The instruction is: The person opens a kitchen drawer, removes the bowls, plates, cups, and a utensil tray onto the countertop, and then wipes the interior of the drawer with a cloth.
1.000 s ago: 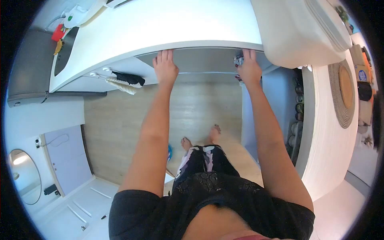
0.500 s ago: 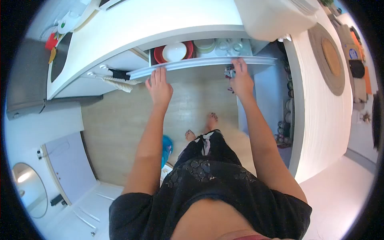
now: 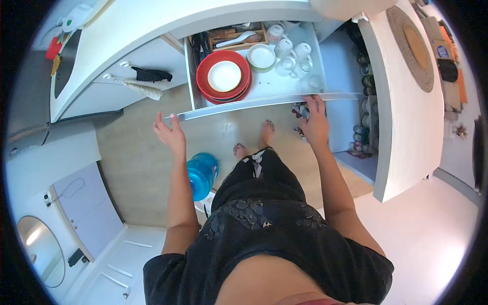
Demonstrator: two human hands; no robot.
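A wide drawer stands pulled out below the white counter. My right hand has its fingers hooked over the drawer's front edge, beside a patterned cloth. Off the left end of that edge is my left hand, fingers apart and holding nothing. Inside the drawer, a white bowl sits on stacked red plates. Next to them is a smaller white bowl, with several cups and glasses at the right. A wooden tray with utensils lies at the back.
A blue water bottle stands on the floor by my left forearm. Dark and pale cloths hang from the cabinet at left. To the right are shelves with jars and a counter with a round woven mat.
The drawer has slid out from under the counter towards me, showing the dishes inside. My left hand has come off its front edge and moved left, with fingers spread.
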